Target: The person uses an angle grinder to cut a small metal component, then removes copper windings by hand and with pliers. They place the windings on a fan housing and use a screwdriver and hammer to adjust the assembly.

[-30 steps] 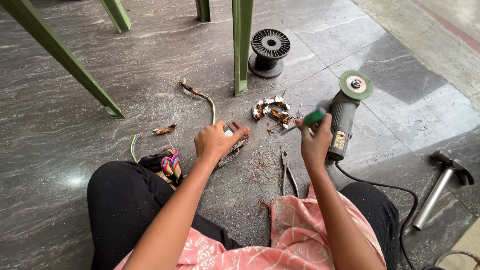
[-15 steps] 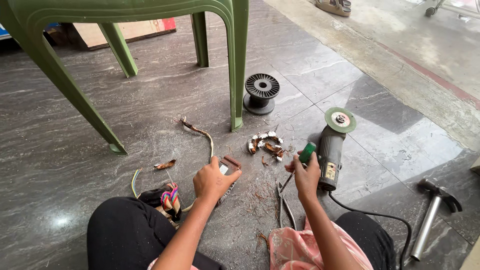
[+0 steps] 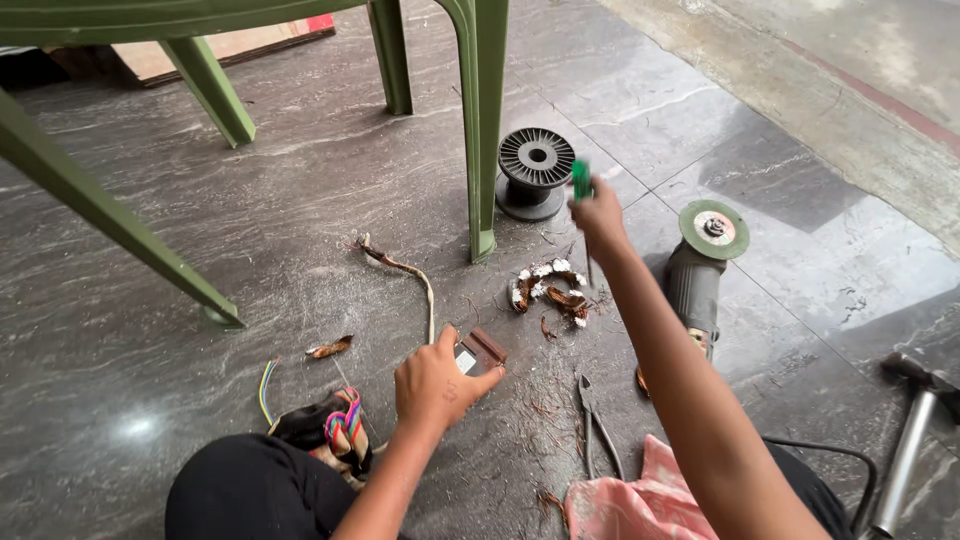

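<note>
Screwdriver [image 3: 581, 185] with a green handle, one only, is raised tip-down in the right hand [image 3: 597, 212], whose grip is closed around it, above one pile of brown and white coil scraps [image 3: 548, 287] on the grey stone floor [image 3: 300, 200]. Left hand [image 3: 436, 378] rests its fingers on one small dark block [image 3: 478, 352] on the floor. Nearby lie one angle grinder [image 3: 700, 270], one black spool [image 3: 535, 170], one pair of pliers [image 3: 595, 425] and one hammer [image 3: 905, 440]. Four green chair legs [image 3: 485, 130] stand around.
</note>
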The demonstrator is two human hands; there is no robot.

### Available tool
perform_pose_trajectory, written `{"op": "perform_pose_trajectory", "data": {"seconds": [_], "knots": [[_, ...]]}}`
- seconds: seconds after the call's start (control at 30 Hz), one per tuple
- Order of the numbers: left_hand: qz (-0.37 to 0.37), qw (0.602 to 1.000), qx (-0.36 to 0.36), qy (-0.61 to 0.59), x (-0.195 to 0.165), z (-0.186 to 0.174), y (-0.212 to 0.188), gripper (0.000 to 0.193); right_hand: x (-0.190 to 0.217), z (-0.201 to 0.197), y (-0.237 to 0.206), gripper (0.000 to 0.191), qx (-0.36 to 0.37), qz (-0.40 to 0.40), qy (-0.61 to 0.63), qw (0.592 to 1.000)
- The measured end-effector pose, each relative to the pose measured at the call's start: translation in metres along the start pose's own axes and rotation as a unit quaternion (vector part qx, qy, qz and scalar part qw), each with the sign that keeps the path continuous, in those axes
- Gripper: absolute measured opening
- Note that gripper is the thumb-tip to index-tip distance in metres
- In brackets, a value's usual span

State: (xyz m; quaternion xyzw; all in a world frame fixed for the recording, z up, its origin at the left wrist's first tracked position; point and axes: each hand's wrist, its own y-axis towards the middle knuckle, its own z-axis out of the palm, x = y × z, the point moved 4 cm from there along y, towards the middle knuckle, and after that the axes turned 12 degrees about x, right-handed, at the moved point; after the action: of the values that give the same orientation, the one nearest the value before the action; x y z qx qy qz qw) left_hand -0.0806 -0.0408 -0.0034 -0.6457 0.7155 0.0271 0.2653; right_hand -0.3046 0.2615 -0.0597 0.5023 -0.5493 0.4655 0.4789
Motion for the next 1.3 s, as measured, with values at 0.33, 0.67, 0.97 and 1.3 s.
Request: {"op": "perform_pose_trajectory", "data": {"seconds": [0.33, 0.67, 0.97, 1.3], "knots": [[-0.05, 0.998, 0.047, -0.005, -0.008, -0.002, -0.011, 0.074, 0.005, 0.02, 0.044, 0.043, -0.122, 0.18, 0.194, 0.957], [-0.042, 0.998, 0.042, -0.014, -0.007, -0.001, -0.009, 0.071, 0.013, -0.005, 0.055, 0.029, -0.257, 0.117, 0.099, 0.954], [-0.032, 0.999, 0.004, -0.024, -0.007, -0.003, -0.005, 0.076, 0.127, -0.039, -0.107, 0.042, -0.236, -0.249, -0.193, 0.919], [-0.01, 0.998, -0.059, -0.026, -0.003, 0.002, 0.008, 0.071, 0.103, 0.019, -0.294, 0.046, -0.005, -0.28, -0.438, 0.854]]}}
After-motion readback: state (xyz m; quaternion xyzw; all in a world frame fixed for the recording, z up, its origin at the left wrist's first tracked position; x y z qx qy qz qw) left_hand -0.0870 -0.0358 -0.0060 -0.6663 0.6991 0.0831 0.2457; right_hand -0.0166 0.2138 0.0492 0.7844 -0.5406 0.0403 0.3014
